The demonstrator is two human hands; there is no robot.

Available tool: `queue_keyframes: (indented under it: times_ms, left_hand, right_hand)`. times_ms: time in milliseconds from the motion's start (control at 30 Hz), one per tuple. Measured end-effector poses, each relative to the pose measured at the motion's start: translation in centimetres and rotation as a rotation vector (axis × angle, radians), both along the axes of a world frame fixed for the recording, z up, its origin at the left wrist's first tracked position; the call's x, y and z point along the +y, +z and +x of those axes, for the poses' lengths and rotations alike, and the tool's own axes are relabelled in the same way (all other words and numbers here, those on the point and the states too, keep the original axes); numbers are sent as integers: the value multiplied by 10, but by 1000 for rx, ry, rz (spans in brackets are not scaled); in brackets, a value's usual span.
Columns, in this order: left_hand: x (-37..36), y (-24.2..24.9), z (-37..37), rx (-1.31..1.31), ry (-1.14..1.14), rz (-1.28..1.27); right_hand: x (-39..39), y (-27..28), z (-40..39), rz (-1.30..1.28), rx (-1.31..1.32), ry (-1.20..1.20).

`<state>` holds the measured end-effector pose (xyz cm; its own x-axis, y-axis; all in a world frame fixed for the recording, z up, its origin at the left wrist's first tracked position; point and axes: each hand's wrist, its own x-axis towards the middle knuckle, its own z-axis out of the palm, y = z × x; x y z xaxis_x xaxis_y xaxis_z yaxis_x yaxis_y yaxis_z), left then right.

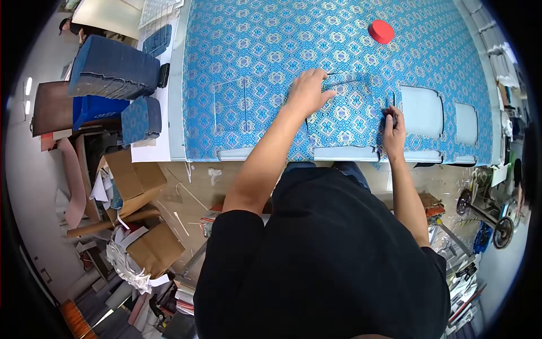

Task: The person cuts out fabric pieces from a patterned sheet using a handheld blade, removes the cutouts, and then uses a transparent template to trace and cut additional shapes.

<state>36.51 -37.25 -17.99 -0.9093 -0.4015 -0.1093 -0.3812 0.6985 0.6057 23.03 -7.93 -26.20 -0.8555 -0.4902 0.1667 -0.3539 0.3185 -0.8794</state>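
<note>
The patterned blue cloth (254, 51) lies spread over the pale table (176, 107), in front of the person and under both hands. The left hand (309, 90) rests on it, thumb parted from the fingers, beside a cut line running to the right. The right hand (395, 129), nearer the table's near edge, grasps a slim dark tool (393, 100) pointing away from the body; the fingers partly hide it, so its exact kind cannot be told.

Just right of that hand is a large cut-out opening (422, 112), with a narrower opening (466, 124) farther right. A red disc (381, 32) sits on the cloth's far part, well apart from both hands.

Along the table's left side stand a tall fabric stack (116, 70) and, nearer, a smaller fabric stack (140, 120), with a blue bag (90, 110) beside them. An upper cardboard box (134, 172) and a lower cardboard box (156, 248) crowd the floor at left. Spoked wheels (502, 232) stand at right.
</note>
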Motion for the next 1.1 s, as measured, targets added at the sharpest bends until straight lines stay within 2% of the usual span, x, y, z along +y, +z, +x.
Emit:
queue_keyframes:
  times_ms: [67,133,200,233,267,367,600,767,967,1100]
  left_hand:
    - [-25,-1,35,167,92,-90]
    - [-53,-16,81,208,203,-282]
    - [-75,-21,124,20,302,-367]
    - [-78,-22,142,-89,341,-357]
    - [-77,-24,158,-210,378,-349]
    - [-80,-59,189,-199,301,-374]
    - [-87,-47,157,-370,340,-283]
    - [-72,-70,160,-152,363,-382]
    - [1,-62,136,-256,343,-315]
    - [-36,-56,112,-168,301,-256]
  right_hand:
    - [1,-9,-1,25,67,4]
    - [-3,-3,4,61,106,-30]
    - [0,-15,3,24,70,-47]
    - [-4,0,8,100,187,-53]
    - [-8,11,13,104,171,-62]
    - [-13,11,12,125,264,-75]
    - [-12,11,14,164,216,-98]
    - [-11,7,12,140,191,-74]
    - [-11,3,13,136,209,-93]
    - [-9,-2,9,144,216,-83]
